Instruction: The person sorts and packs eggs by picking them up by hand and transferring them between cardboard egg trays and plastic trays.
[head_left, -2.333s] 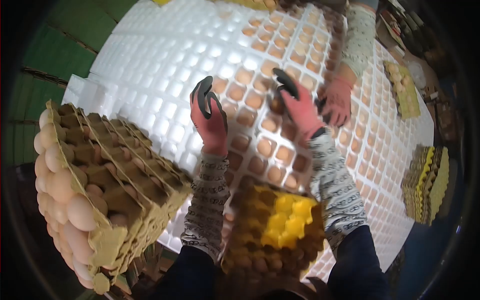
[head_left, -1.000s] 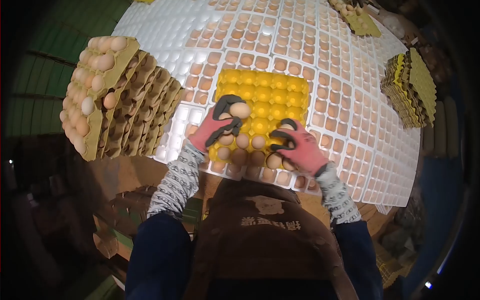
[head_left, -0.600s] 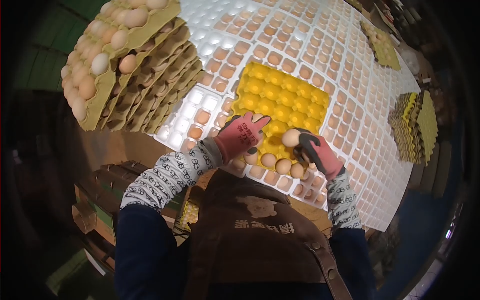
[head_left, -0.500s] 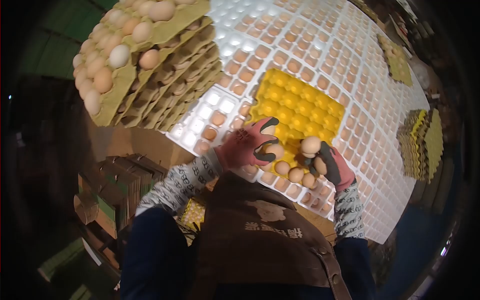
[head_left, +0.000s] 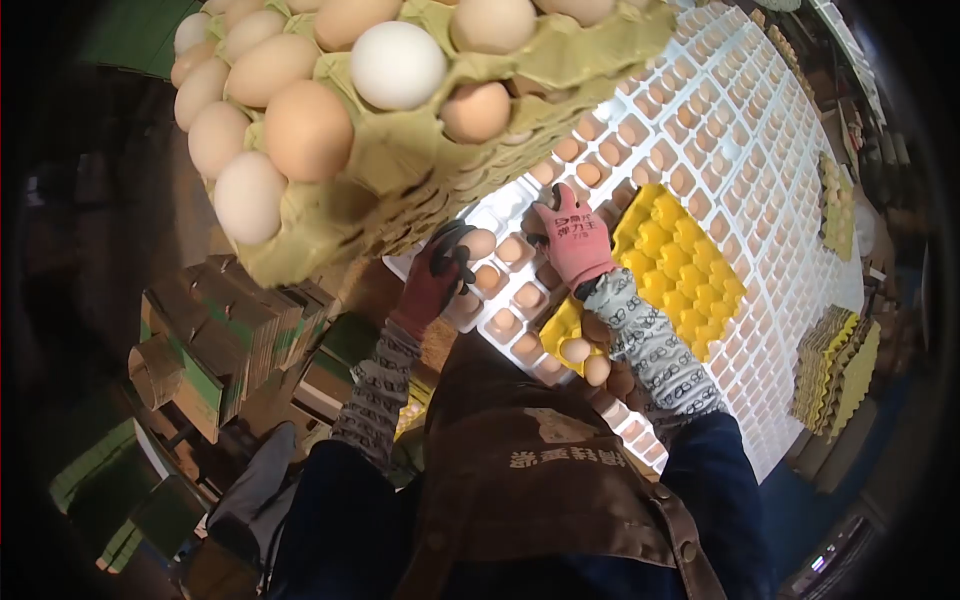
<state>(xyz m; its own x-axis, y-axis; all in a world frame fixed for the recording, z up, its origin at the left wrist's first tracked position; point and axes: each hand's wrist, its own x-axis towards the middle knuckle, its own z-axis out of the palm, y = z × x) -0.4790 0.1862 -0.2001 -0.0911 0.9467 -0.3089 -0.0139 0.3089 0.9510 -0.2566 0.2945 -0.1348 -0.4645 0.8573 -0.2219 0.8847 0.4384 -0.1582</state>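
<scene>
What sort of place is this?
Probably an egg-packing or sorting room. White, plastic-looking gridded trays lie side by side, many holding light-brown oval eggs. There's also a stack of olive-yellow, pulp-looking egg trays and bundled brown-and-green flat cardboard.

An egg-laden tray stack (head_left: pixel 350 225) is set at eleven o'clock, cartons (head_left: pixel 240 320) at nine. At three, a single tray (head_left: pixel 690 270) is laid upon compartmented panels (head_left: pixel 500 208), with a tray pile (head_left: pixel 838 370) placed at four o'clock from it.

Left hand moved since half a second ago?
Yes, leftward, judged against the yellow tray: the left hand was over that tray's near-left part and is now off it, at a white tray to its left.
</scene>
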